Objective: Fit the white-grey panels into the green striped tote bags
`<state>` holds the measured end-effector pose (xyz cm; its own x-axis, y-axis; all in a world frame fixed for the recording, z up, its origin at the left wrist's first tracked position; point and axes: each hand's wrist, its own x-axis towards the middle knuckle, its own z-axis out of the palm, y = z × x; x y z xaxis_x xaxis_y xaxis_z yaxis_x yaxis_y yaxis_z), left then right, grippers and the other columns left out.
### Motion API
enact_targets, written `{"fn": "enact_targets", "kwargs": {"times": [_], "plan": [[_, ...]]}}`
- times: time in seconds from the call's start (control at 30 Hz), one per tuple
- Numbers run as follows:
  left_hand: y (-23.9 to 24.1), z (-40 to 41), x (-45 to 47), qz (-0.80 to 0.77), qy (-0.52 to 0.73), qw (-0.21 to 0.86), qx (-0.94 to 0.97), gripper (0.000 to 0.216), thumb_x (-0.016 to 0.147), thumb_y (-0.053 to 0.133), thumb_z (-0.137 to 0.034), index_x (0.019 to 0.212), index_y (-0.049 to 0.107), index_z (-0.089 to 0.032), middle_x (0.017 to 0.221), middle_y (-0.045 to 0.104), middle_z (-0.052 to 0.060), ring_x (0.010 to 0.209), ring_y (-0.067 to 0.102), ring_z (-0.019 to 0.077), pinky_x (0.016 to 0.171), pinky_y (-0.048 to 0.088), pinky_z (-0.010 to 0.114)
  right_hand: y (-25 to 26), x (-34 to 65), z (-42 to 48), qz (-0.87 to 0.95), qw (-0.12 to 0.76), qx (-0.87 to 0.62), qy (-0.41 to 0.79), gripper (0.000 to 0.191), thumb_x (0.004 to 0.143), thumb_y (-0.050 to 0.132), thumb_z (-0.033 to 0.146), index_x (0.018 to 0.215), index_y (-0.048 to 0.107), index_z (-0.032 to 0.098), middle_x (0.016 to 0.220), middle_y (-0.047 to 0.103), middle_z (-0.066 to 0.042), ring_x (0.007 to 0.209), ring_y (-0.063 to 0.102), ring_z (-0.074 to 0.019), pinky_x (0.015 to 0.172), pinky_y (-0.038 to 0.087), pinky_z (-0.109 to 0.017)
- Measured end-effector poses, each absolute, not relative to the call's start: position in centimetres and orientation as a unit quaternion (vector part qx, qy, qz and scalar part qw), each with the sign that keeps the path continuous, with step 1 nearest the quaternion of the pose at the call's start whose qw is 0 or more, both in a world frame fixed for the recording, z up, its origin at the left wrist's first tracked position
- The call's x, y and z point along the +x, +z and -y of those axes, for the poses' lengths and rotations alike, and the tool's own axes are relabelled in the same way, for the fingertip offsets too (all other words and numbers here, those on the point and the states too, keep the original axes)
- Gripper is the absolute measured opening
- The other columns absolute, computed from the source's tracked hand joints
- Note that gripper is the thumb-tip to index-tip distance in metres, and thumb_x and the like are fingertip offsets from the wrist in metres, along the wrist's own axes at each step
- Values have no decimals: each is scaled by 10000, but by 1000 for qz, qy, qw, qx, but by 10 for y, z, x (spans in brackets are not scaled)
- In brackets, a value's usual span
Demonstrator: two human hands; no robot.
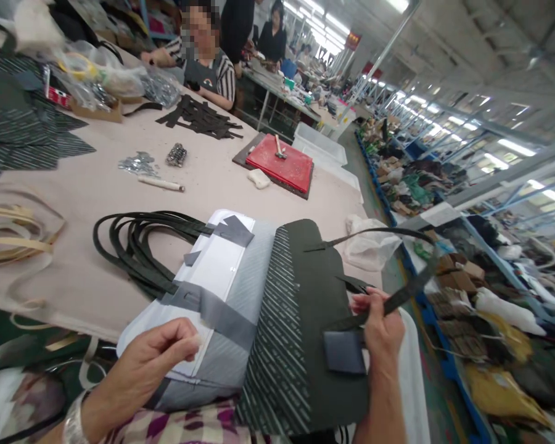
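A dark green bag panel (314, 296) with a white-striped section (277, 320) lies across the lap and the table edge. Its pale lining side (245, 283), with grey tape patches (226, 314), faces up on the left. My right hand (377, 320) is closed around the dark strap handle (416, 283), which loops above the panel. By its fingertips is a dark pointed piece (351, 283) whose kind I cannot make out. My left hand (166, 345) hovers over the lining, thumb and fingers pressed together; what they hold, if anything, is hidden. A grey square patch (345, 353) sits beside my right wrist.
Coiled dark straps (134, 246) lie left of the panel. Further back are a red board (282, 163) with a hammer (279, 148), a white stick (161, 184), metal pieces (139, 163) and black strips (198, 117). A person (208, 68) sits across the table.
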<state>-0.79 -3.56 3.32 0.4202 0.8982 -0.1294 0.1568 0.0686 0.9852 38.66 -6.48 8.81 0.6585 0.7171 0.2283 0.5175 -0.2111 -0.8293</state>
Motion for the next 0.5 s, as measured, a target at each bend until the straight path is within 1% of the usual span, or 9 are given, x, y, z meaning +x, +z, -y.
{"fn": "enact_targets", "kwargs": {"times": [0.07,0.17,0.2,0.23,0.27,0.33,0.37,0.43,0.5], "plan": [[29,38,-13,-431,321,537,650,427,950,503,-493,639,485,-200,627,499,-39,571,489,112,536,420,199,91,434,80,343,419,-838,75,533,904,463,573,1149,598,119,820,734,-117,685,715,-259,694,569,-401],[29,41,-13,-400,351,407,743,443,965,491,-508,650,445,-200,615,485,-50,542,465,99,513,369,208,87,469,100,264,168,-949,42,548,810,588,484,1147,653,56,930,725,-254,898,700,-404,809,526,-525],[30,41,-12,-384,357,357,773,441,961,498,-516,659,444,-199,623,494,-49,553,470,99,528,362,214,85,466,104,253,106,-961,31,525,783,620,455,1122,680,59,967,716,-277,951,681,-435,841,505,-546],[33,40,-11,-368,360,309,799,439,956,502,-523,667,445,-197,631,503,-45,568,476,103,546,359,222,82,455,106,259,88,-961,29,494,768,637,439,1102,702,80,1001,714,-273,983,669,-440,867,493,-549],[35,39,-10,-354,357,268,822,437,950,504,-529,672,446,-196,637,511,-39,583,480,109,561,356,230,79,435,106,287,115,-950,45,458,768,642,435,1087,718,115,1026,720,-243,996,668,-421,884,492,-531],[40,37,-7,-336,336,205,855,437,941,500,-535,671,443,-196,640,516,-28,598,478,123,574,347,250,74,376,103,386,248,-880,127,370,783,652,442,1050,733,199,1031,740,-139,961,687,-330,876,517,-446],[42,35,-7,-333,322,184,867,440,942,487,-540,670,445,-196,637,514,-24,596,473,129,571,338,259,73,341,99,453,307,-813,200,332,800,655,448,1017,736,210,1016,743,-108,943,690,-289,856,529,-398],[45,34,-6,-330,300,156,881,454,945,454,-556,668,447,-197,628,505,-20,582,463,136,559,321,276,72,272,90,573,341,-669,328,221,859,636,368,997,729,224,953,737,-58,865,681,-212,791,532,-321],[47,33,-6,-325,287,141,890,464,963,411,-552,667,452,-197,621,497,-17,571,459,142,552,310,290,71,219,82,647,350,-561,379,175,883,625,258,1032,709,218,909,720,-32,818,656,-169,764,513,-283]]}}
